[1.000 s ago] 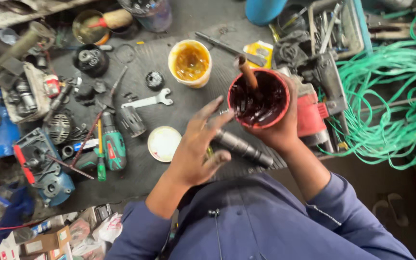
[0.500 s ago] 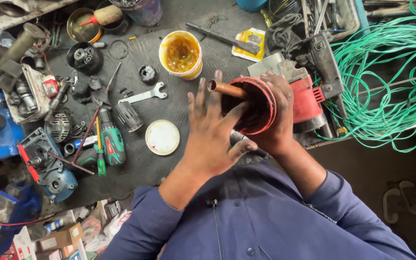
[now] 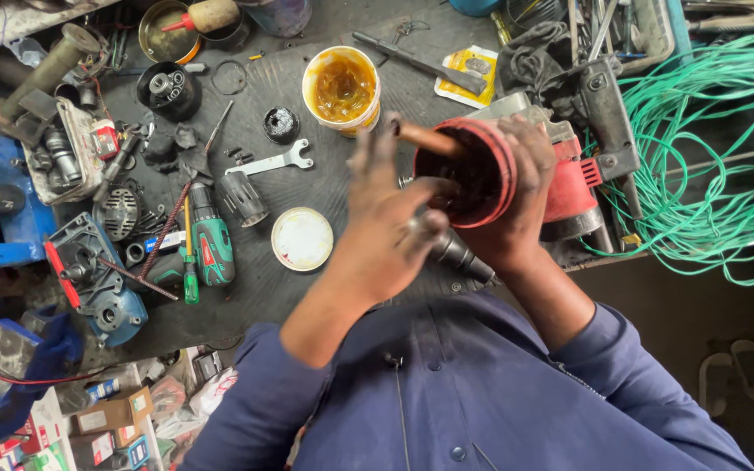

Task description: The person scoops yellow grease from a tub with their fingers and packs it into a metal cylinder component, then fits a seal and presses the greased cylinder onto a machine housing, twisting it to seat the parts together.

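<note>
Gripping the red tub (image 3: 473,170) above the workbench, your right hand (image 3: 517,205) wraps its far side; your left hand (image 3: 386,214) reaches in, fingers spread, beside a wooden stick (image 3: 425,138).

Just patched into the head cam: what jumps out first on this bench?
At centre, the right hand grips a round red plastic container with a dark inside, while the grease-blackened left hand reaches fingers into it beside a brown stick. Just behind stands an open white tub of amber grease, its white lid lying on the dark mat nearer the person. A big tangle of green hose fills the right side.
</note>
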Demonstrator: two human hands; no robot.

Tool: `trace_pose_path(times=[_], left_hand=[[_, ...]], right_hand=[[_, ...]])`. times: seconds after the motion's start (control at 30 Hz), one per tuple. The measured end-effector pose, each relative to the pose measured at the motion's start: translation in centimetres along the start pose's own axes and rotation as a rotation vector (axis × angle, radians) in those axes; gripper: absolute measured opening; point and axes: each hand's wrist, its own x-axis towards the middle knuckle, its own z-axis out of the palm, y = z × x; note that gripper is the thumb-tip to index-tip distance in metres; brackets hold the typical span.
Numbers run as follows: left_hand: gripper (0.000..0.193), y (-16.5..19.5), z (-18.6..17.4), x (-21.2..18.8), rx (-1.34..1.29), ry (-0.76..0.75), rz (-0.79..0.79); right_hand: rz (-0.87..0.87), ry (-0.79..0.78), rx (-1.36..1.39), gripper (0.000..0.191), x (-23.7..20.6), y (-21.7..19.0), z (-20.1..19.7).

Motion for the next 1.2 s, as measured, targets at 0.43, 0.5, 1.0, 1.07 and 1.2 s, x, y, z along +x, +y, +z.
trace_pose_path(times=[0.43, 0.5, 1.0, 1.07, 1.2], left_hand=[[0.062, 1.0, -3.0, -3.5, 0.165, 0.074, 0.225], [0.059, 0.2, -2.2, -3.8, 0.286, 0.1, 0.287], [0.021, -11.4, -1.4, -18.1, 0.775, 0.478, 0.358], [0.019, -13.0, -1.1, -19.5, 0.767, 0.456, 0.335], [0.017, -14.6, 0.6, -21.2, 0.586, 0.488, 0.37]], right_hand=[[0.099, 0.04, 0.195, 0.109, -0.3, -2.0, -0.5], [0.198, -0.007, 0.262, 0.108, -0.8, -2.5, -0.3], [0.8, -0.876, 1.192, 0.095, -9.9, -8.0, 3.6], [0.777, -0.812, 1.113, 0.083, -10.2, -8.4, 3.8], [0.393, -0.547, 0.54, 0.042, -9.5, -11.2, 3.9]])
